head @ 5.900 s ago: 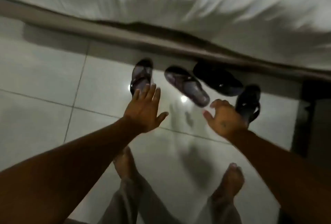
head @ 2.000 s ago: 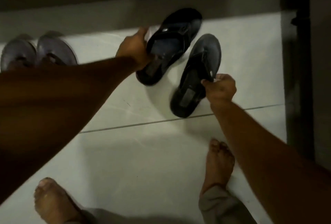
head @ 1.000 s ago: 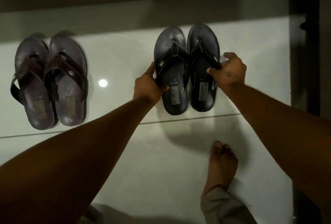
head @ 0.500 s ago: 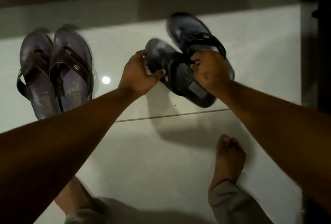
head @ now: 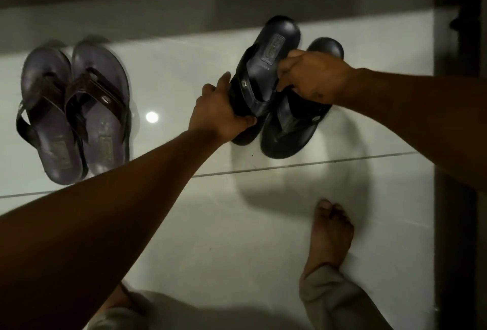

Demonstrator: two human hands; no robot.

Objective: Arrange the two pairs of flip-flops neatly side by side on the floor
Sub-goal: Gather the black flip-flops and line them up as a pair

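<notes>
The black flip-flops (head: 279,87) are in my hands, heels pointing away from me and toes toward me, both tilted and the left one overlapping the right. My left hand (head: 220,112) has its grip clamped on the toe end of the left black sandal (head: 259,76), which looks lifted off the floor (head: 237,224). My right hand (head: 313,76) comes over from the right with its grip closed around the straps where the two sandals cross; the right black sandal (head: 290,129) sits lower, its toe just above the tile joint.

Well apart to the left, the brown flip-flops (head: 73,113) lie flat on the floor, touching side by side, toes away from me. That pair looks finished to me.

So I judge the job about half done: the black pair still has to go down flat, parallel and touching, facing the same way as the brown pair, and lined up beside it.

My bare foot (head: 330,234) stands on the tiles below.
</notes>
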